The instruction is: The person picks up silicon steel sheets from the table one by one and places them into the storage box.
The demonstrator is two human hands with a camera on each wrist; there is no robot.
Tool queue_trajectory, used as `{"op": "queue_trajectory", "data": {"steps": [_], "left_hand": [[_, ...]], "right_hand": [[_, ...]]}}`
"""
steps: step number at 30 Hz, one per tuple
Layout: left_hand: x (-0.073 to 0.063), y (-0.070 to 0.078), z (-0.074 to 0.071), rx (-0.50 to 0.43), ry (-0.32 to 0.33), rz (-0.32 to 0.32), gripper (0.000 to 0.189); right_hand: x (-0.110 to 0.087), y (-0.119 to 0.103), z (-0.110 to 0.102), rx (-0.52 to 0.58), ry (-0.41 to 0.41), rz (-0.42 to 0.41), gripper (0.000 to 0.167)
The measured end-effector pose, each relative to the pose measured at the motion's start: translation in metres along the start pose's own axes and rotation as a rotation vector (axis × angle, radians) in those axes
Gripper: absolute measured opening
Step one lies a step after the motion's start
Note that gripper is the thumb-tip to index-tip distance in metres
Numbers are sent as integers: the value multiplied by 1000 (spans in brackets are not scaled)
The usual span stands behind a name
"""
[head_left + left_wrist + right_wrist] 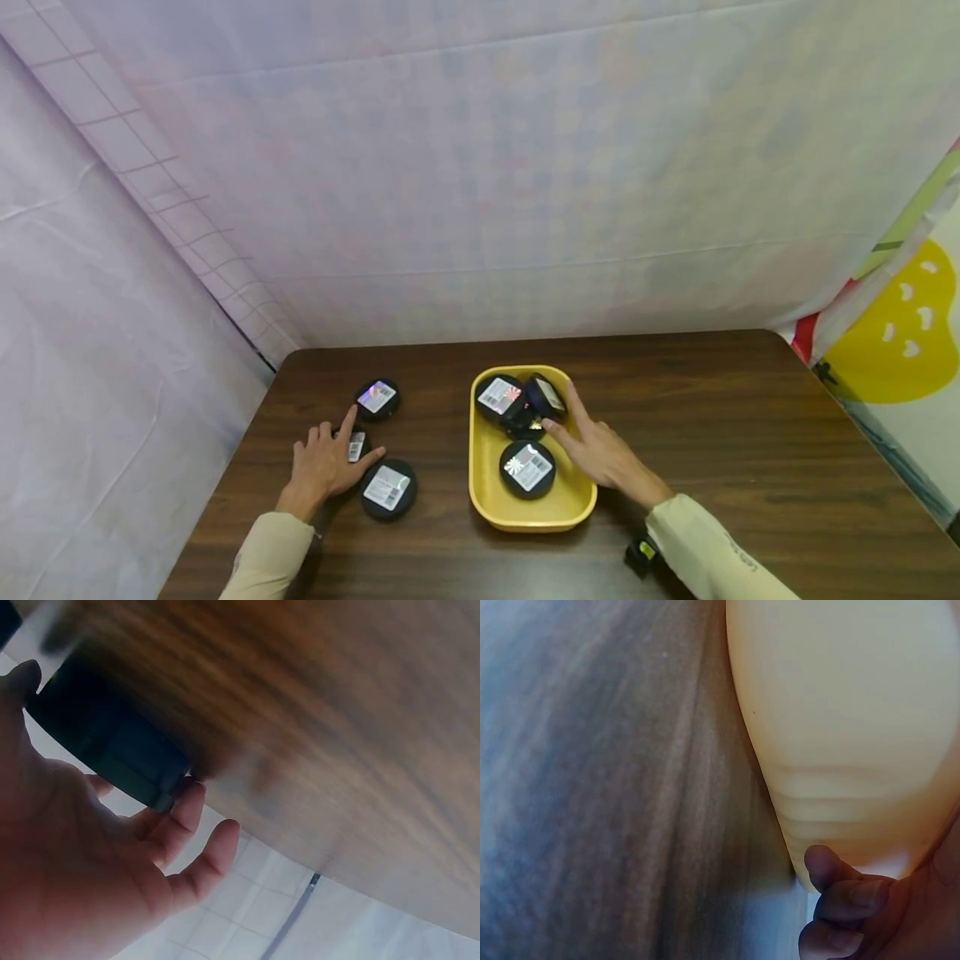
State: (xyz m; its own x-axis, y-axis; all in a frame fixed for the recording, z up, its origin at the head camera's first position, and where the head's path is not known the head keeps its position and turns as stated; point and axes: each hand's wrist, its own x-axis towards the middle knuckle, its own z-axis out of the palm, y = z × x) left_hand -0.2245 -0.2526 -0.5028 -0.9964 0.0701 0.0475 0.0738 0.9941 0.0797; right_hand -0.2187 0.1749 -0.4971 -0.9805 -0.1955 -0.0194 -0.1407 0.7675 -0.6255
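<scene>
My left hand (324, 467) grips a black disc (357, 445) with a white label, thumb and fingers around its edge. In the left wrist view, the disc's smooth dark side (112, 739) lies between the thumb and fingertips. Two similar discs lie beside that hand: one behind (377, 399), one in front (388, 490). My right hand (600, 450) holds the right wall of a yellow basin (483, 500), thumb inside. Its other fingers (847, 896) curl against the outer wall in the right wrist view. Several labelled discs lie in the basin, including a tilted one (546, 397) near the right thumb.
A small black object with a yellow-green patch (641, 552) lies by the right sleeve. The brown wooden table (720, 400) ends at a pale hanging cloth (525, 208) behind, with more cloth along the left.
</scene>
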Motion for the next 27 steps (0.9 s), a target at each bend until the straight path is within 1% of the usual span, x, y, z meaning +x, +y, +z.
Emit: {"op": "queue_trajectory", "data": {"steps": [6,10,16,22,27], "left_hand": [[-1,-1,3,15,-20,-31,98],[-1,-1,4,17,-29,-41,99],[1,0,5,13,-39,-38,96],[2,-1,7,-15,-43,-21,92],[0,0,7,-32,-52,-27,92]], "right_hand": [[1,1,1,-2,-4,4,86],[1,1,1,-4,-5,0,87],[2,2,1,-4,-4,-1,88],[2,1,1,-9,-1,3,87],[3,1,1,-10,-8,6,87]]}}
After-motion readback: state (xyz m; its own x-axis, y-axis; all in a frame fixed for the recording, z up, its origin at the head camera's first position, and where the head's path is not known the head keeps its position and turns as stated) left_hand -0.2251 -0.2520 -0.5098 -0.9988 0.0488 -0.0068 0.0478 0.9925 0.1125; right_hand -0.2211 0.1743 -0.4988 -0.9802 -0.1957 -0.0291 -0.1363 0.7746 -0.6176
